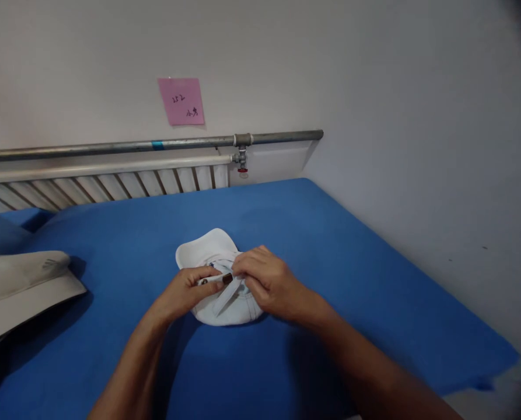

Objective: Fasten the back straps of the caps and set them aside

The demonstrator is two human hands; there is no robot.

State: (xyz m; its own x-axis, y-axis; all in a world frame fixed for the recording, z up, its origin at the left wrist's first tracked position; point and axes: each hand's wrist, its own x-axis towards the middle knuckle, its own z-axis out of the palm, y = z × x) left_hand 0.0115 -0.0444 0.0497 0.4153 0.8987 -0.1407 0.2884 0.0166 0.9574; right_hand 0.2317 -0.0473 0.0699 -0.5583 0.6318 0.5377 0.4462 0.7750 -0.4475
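Observation:
A white baseball cap [229, 312] lies on the blue-covered table, its brim pointing to the back left and its inside partly showing. My left hand [190, 289] is closed on the cap's back strap [211, 280], thumb and fingers pinching it beside a small dark buckle. From the other side my right hand [269, 277] pinches the strap near that buckle, and a loose white strap end hangs down over the cap between the hands. My right fingertips partly hide what they grip.
Another light-coloured cap [28, 289] rests at the left edge on the blue cover [155, 233]. Behind stand a white radiator [164, 182] and a metal pipe [120, 147] with a red-handled valve [242, 170]. A pink note [181, 102] is on the wall, which also runs along the right.

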